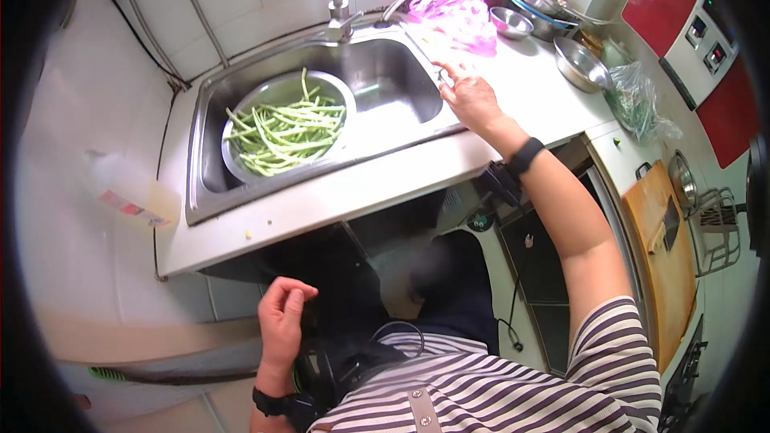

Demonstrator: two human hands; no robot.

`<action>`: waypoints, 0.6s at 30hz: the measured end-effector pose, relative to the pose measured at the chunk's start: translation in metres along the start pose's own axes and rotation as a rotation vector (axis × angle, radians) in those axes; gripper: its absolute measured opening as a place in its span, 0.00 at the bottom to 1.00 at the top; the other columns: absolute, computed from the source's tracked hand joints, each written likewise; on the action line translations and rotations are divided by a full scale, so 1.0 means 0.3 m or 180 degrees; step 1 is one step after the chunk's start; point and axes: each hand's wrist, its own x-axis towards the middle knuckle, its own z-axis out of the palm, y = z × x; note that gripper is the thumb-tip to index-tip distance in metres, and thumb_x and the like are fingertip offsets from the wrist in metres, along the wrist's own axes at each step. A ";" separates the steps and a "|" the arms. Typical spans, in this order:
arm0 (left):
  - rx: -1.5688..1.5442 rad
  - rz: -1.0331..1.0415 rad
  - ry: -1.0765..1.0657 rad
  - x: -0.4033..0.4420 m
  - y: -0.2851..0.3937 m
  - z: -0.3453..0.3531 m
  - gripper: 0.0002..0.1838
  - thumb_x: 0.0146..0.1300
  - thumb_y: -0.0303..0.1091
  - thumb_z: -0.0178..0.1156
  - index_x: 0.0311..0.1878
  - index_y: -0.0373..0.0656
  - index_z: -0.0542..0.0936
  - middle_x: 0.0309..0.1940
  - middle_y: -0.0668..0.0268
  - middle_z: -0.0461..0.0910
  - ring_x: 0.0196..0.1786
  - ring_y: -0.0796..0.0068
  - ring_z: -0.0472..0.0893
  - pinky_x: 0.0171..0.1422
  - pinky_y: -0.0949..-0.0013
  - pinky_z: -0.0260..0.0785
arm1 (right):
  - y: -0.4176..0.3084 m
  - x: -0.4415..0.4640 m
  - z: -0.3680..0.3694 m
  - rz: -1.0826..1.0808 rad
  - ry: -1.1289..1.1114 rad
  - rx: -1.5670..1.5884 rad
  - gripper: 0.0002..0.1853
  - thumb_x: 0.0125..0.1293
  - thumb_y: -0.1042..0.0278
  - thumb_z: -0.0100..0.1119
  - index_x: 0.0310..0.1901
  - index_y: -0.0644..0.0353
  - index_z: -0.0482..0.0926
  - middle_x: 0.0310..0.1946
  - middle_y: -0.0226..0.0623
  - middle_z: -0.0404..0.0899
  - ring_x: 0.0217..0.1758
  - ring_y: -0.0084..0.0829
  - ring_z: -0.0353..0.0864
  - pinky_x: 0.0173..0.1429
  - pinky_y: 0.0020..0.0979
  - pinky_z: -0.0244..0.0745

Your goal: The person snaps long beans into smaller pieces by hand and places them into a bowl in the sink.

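My right hand (472,98) reaches over the right rim of the steel sink (393,124). Its fingers are bent around something small and pale at the fingertips that I cannot make out. My left hand (282,313) is in front of my body, below the counter edge, with its fingers curled together and nothing visible in them. In the sink's left part stands a metal basin (346,104) full of long green beans (285,132). The faucet (339,22) rises behind the sink.
Right of the sink lie a pink plastic bag (453,16), metal bowls (579,64) and a clear bag of greens (638,100). A cutting board (654,273) with a knife (666,228) is at far right. A bottle (132,192) stands left of the sink.
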 end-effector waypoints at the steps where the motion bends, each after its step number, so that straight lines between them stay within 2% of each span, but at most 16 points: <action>1: -0.0022 -0.0056 -0.0040 0.006 0.004 0.015 0.08 0.72 0.30 0.52 0.40 0.37 0.77 0.36 0.66 0.81 0.41 0.79 0.78 0.52 0.74 0.70 | 0.043 0.041 0.032 0.0058 0.0096 -0.0511 0.22 0.63 0.65 0.58 0.61 0.46 0.73 0.51 0.46 0.74 0.49 0.44 0.79 0.50 0.40 0.76; 2: -0.0041 -0.0114 -0.0083 0.012 0.006 0.025 0.08 0.72 0.30 0.52 0.40 0.37 0.77 0.36 0.66 0.81 0.42 0.79 0.78 0.51 0.74 0.70 | 0.063 0.075 0.056 0.0227 -0.0169 -0.0862 0.30 0.63 0.63 0.59 0.67 0.40 0.66 0.59 0.43 0.67 0.59 0.46 0.73 0.58 0.46 0.71; 4: 0.0138 -0.0073 -0.0253 0.021 -0.005 0.035 0.09 0.73 0.32 0.51 0.40 0.37 0.76 0.35 0.65 0.80 0.41 0.79 0.78 0.51 0.74 0.70 | 0.073 0.102 0.097 0.0390 -0.0244 -0.1133 0.32 0.61 0.59 0.62 0.68 0.38 0.66 0.57 0.42 0.69 0.61 0.46 0.71 0.62 0.49 0.67; 5: 0.0198 -0.0048 -0.0327 0.023 -0.007 0.036 0.08 0.72 0.31 0.51 0.40 0.37 0.76 0.35 0.65 0.80 0.41 0.80 0.78 0.51 0.75 0.70 | 0.091 0.098 0.129 0.0324 -0.0049 -0.1149 0.25 0.61 0.57 0.63 0.61 0.41 0.73 0.55 0.40 0.71 0.59 0.43 0.72 0.61 0.49 0.66; 8: 0.0282 0.0024 -0.0439 0.038 -0.005 0.039 0.08 0.72 0.30 0.51 0.40 0.37 0.76 0.35 0.66 0.80 0.41 0.80 0.78 0.51 0.75 0.70 | 0.140 0.109 0.155 0.0305 -0.0274 -0.1075 0.13 0.60 0.58 0.64 0.48 0.45 0.81 0.52 0.36 0.74 0.58 0.40 0.73 0.59 0.48 0.67; 9: 0.0295 0.0037 -0.0457 0.037 -0.004 0.039 0.08 0.72 0.30 0.51 0.40 0.37 0.76 0.35 0.66 0.79 0.41 0.80 0.78 0.51 0.75 0.70 | 0.136 0.093 0.145 0.0173 0.0164 -0.0809 0.05 0.60 0.63 0.64 0.36 0.51 0.82 0.43 0.35 0.78 0.50 0.39 0.77 0.54 0.45 0.70; 12: 0.0261 0.0069 -0.0488 0.047 0.020 0.053 0.07 0.72 0.29 0.51 0.39 0.37 0.76 0.35 0.66 0.79 0.41 0.80 0.78 0.50 0.75 0.70 | 0.082 0.000 0.063 -0.0127 0.0583 0.0314 0.04 0.59 0.68 0.64 0.35 0.55 0.82 0.34 0.37 0.79 0.41 0.41 0.80 0.48 0.43 0.72; 13: 0.0347 0.0072 -0.0563 0.057 0.033 0.062 0.07 0.71 0.29 0.51 0.39 0.37 0.77 0.35 0.66 0.79 0.41 0.80 0.78 0.50 0.76 0.69 | 0.052 -0.050 0.034 -0.0371 0.0765 0.0401 0.04 0.58 0.71 0.64 0.35 0.58 0.80 0.29 0.39 0.78 0.36 0.43 0.80 0.45 0.41 0.73; 14: 0.0432 0.0065 -0.0635 0.063 0.050 0.069 0.07 0.71 0.28 0.51 0.39 0.36 0.77 0.35 0.66 0.79 0.41 0.80 0.78 0.50 0.76 0.69 | 0.010 -0.110 -0.004 -0.0381 0.0746 0.0561 0.04 0.57 0.75 0.63 0.35 0.60 0.79 0.30 0.41 0.79 0.36 0.42 0.80 0.43 0.40 0.74; 15: 0.0520 0.0049 -0.0696 0.068 0.064 0.077 0.06 0.70 0.27 0.51 0.39 0.36 0.77 0.34 0.66 0.79 0.41 0.79 0.78 0.50 0.76 0.69 | -0.022 -0.173 -0.031 -0.0270 0.0749 0.0802 0.05 0.58 0.78 0.61 0.36 0.62 0.77 0.30 0.39 0.79 0.34 0.35 0.81 0.39 0.33 0.75; 18: 0.0838 0.0619 -0.0860 0.100 0.100 0.129 0.05 0.68 0.25 0.52 0.40 0.35 0.77 0.36 0.65 0.78 0.41 0.78 0.77 0.49 0.76 0.69 | -0.121 -0.358 -0.073 0.0324 0.0598 0.2377 0.04 0.62 0.78 0.61 0.37 0.63 0.76 0.31 0.33 0.80 0.34 0.23 0.80 0.37 0.24 0.74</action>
